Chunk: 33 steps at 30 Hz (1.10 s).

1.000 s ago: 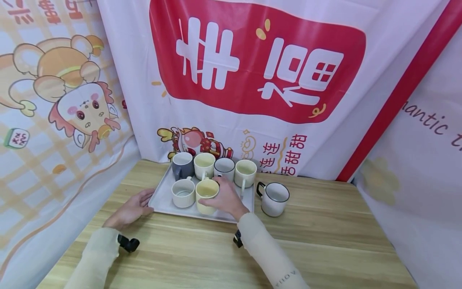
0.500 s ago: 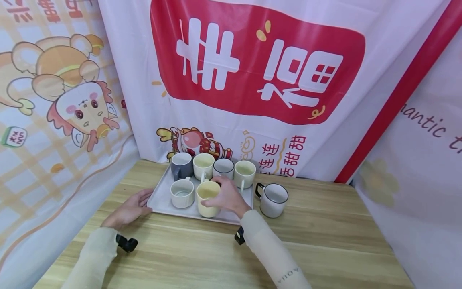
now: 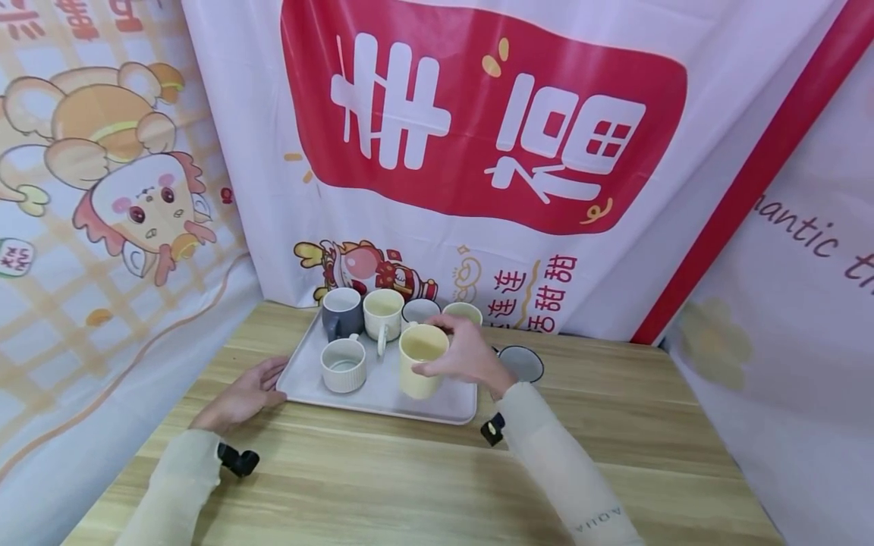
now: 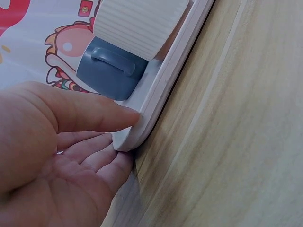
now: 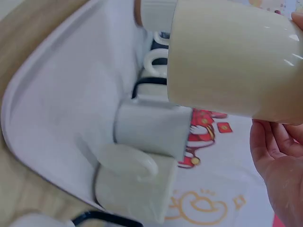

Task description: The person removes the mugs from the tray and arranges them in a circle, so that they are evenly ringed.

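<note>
My right hand (image 3: 471, 353) grips a pale yellow mug (image 3: 421, 368) by its rim and side. The mug hangs above the right half of the light tray (image 3: 382, 404), apart from it in the right wrist view. My left hand (image 3: 247, 393) holds the tray's front left corner, thumb (image 4: 109, 113) on the rim and fingers at its outer edge. On the tray stand a ribbed white cup (image 3: 344, 369), a dark grey mug (image 3: 343, 315), a cream mug (image 3: 383, 311), a black-rimmed white mug (image 5: 151, 126) and another cream mug (image 5: 135, 184) at the back right.
Right of the tray, a black-rimmed white mug (image 3: 522, 362) stands on the wooden table (image 3: 614, 440), partly hidden by my right hand. A printed cloth (image 3: 478, 114) hangs close behind the tray, with more cloth at both sides.
My right hand has lifted the yellow mug from the tray's front row and carried it to the right, past the ribbed cup. My left hand stays at the tray corner.
</note>
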{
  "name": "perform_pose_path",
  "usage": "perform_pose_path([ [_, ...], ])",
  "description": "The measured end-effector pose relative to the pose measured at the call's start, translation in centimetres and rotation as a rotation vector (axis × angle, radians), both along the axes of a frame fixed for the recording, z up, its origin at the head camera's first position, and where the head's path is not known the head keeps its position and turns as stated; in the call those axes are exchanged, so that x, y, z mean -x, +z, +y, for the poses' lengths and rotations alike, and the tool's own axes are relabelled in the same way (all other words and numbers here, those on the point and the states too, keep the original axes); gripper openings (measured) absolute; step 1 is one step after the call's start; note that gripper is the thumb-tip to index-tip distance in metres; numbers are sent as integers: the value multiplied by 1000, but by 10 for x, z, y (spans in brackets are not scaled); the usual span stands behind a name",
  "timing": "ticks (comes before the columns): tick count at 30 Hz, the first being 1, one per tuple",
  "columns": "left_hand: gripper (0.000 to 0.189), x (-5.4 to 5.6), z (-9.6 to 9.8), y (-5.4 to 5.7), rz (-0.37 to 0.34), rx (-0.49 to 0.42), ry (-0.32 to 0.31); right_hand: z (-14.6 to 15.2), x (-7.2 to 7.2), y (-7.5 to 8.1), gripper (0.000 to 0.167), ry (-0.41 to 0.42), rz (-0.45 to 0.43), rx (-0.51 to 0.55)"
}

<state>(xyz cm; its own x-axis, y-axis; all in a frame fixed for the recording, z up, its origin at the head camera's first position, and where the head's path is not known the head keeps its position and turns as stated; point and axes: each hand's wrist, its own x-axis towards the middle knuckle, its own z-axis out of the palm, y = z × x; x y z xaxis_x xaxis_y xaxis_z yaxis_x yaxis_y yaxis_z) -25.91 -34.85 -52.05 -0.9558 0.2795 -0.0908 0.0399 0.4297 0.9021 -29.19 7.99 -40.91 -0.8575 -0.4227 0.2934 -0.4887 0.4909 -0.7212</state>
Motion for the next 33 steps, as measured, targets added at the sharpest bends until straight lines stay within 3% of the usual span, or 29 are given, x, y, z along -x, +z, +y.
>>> perform_pose_path([
  [9,82,2,1,0,-2,-1,-1,57,-14,46,64,2,-5,4],
  [16,82,2,0,1,-13,-2,-7,111,-26,67,65,-9,25,-14],
  [21,83,3,0,0,-18,-9,-1,149,-31,75,67,-58,58,-71],
  [27,83,3,-1,-1,-25,-19,3,189,-33,82,75,-195,-21,-138],
  [33,82,2,0,0,-30,-5,20,219,-25,76,73,-263,-23,-171],
])
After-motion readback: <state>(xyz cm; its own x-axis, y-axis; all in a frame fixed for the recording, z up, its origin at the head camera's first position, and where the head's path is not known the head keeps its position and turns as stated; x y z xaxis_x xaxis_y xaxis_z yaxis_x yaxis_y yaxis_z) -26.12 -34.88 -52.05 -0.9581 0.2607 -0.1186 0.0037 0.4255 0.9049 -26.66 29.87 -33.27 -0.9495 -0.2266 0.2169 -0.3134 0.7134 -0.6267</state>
